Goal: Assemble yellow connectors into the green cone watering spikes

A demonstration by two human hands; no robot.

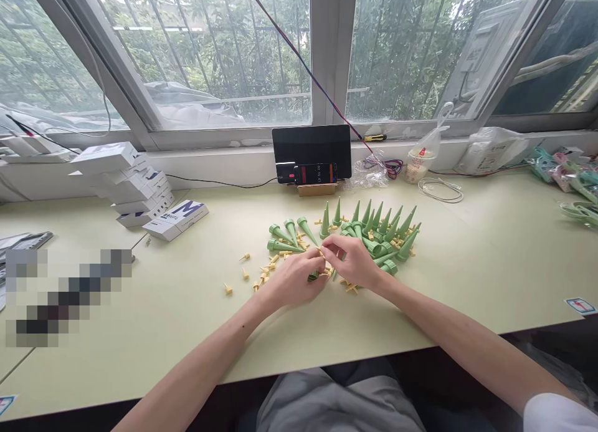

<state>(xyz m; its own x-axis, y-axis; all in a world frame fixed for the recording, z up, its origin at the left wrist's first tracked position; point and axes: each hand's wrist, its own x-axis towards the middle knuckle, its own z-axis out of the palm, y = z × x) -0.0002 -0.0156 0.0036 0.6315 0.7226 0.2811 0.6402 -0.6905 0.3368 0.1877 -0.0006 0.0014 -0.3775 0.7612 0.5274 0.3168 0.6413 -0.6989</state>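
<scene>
My left hand (299, 277) is closed around a green cone-shaped spike (313, 275), most of it hidden by the fingers. Close against it, my right hand (351, 257) pinches a small yellow plastic piece (321, 250) between thumb and fingertips. Behind my left hand lie several loose green spikes (290, 227) with ribbed caps. More green spikes (383, 229) are bunched beyond my right hand, some standing point up with yellow pieces at their bases. Small yellow plugs (245, 273) are scattered left of my left hand.
A dark tablet (312, 148) leans at the window with a phone (316, 173) showing a timer before it. White boxes (135, 182) are stacked at the left, with one box (176, 220) in front. A bagged cup (417, 165) and coiled cable (441, 192) sit back right.
</scene>
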